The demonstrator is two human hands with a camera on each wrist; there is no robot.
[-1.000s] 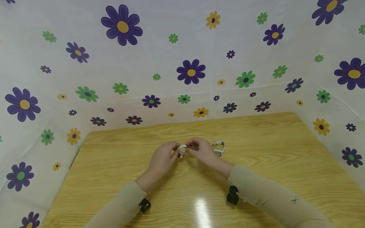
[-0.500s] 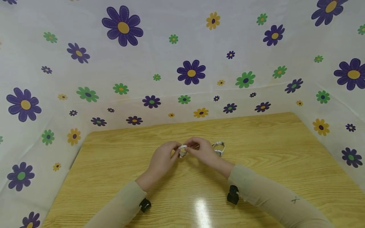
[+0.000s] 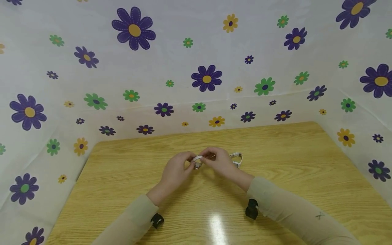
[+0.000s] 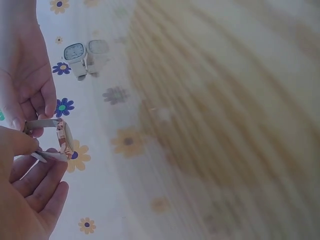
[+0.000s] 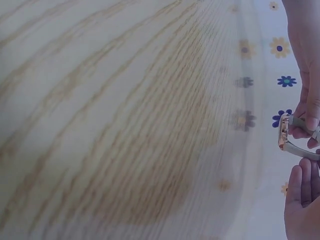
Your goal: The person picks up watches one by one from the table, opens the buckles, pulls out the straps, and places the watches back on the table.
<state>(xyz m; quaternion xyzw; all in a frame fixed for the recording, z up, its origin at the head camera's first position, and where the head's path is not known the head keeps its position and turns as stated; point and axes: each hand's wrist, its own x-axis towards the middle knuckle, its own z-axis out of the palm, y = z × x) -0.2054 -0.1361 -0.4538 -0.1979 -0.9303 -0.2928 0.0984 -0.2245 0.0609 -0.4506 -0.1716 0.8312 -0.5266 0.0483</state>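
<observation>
A wristwatch with a rose-gold case and a pale strap (image 4: 65, 137) is held up between my two hands, its strap bent into a loop. My left hand (image 3: 174, 172) pinches one side of the strap between thumb and fingers. From the other side, my right hand (image 3: 222, 165) pinches the strap near its top. In the head view the case (image 3: 197, 166) hangs at the bottom of the loop. The strap ends are partly hidden by my fingers. Just behind my right hand, a second, white watch (image 4: 75, 51) stands on the table with its strap looped.
The wood-grain table (image 3: 122, 177) spreads around both hands, with a bright reflection near its front. A white sheet with printed flowers (image 3: 171, 61) encloses the back and both sides. Black wrist devices (image 3: 251, 209) are strapped at both sleeves.
The held watch has turned slightly between the fingers, and both hands have shifted a little to the right in the head view. The pinch of each hand on the strap stays.
</observation>
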